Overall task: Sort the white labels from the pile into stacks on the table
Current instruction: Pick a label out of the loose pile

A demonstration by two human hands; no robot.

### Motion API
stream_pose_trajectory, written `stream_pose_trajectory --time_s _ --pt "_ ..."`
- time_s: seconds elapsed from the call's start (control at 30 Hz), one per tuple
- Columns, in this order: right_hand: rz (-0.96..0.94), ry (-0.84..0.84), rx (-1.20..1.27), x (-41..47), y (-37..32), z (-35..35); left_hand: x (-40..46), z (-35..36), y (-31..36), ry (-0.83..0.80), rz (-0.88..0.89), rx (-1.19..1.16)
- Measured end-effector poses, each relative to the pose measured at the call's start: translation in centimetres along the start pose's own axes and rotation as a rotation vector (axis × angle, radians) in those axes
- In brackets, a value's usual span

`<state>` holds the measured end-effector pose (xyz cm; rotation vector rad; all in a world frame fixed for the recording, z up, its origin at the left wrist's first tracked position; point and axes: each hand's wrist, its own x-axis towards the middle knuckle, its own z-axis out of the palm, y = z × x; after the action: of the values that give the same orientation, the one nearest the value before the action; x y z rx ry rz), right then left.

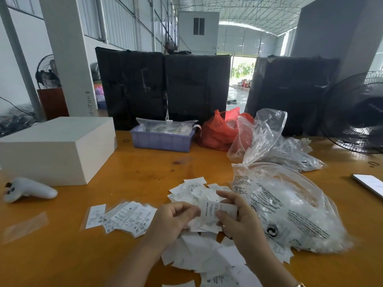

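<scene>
A loose pile of white labels covers the orange table in front of me, with more labels scattered just beyond my hands. My left hand and my right hand together pinch a small bunch of white labels above the pile. To the left lies a fanned row of sorted labels, printed with size letters such as S and XL.
A clear plastic bag of labels lies at my right, with more clear bags and a red bag behind. A purple basket, a white box, a white controller, a phone and a black fan ring the table.
</scene>
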<state>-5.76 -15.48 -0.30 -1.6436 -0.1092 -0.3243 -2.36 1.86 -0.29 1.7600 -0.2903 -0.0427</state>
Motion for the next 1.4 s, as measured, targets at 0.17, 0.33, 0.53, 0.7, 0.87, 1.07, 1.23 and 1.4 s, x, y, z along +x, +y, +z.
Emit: stream_pose_trajectory --time_s 0.17,0.33,0.53,0.7,0.87,1.07,1.23,1.4 --pt "-0.011 -0.075 -0.150 -0.1 -0.4 0.2 0.0 0.0 0.2 -0.028 0.034 -0.022" --pt "0.027 -0.154 -0.185 -0.2 -0.2 0.4 -0.3 0.4 0.3 -0.114 0.027 -0.014" --pt "0.103 0.077 0.065 0.2 -0.3 0.0 0.0 0.3 0.2 0.019 0.012 -0.045" --pt "0.085 0.076 0.003 -0.3 -0.2 0.8 -0.3 0.7 0.1 -0.025 0.014 0.013" --pt "0.069 0.062 -0.084 -0.4 -0.1 1.3 -0.3 0.6 0.3 0.027 0.021 0.027" --pt "0.001 0.048 -0.114 -0.3 -0.6 0.9 -0.3 0.2 0.8 0.083 0.005 -0.022" --pt "-0.227 0.146 -0.542 0.3 -0.3 -1.0 0.5 -3.4 0.3 0.411 -0.047 0.035" --pt "-0.348 -0.136 -1.123 0.3 0.9 -0.5 1.1 -6.4 -1.7 0.523 -0.100 0.545"
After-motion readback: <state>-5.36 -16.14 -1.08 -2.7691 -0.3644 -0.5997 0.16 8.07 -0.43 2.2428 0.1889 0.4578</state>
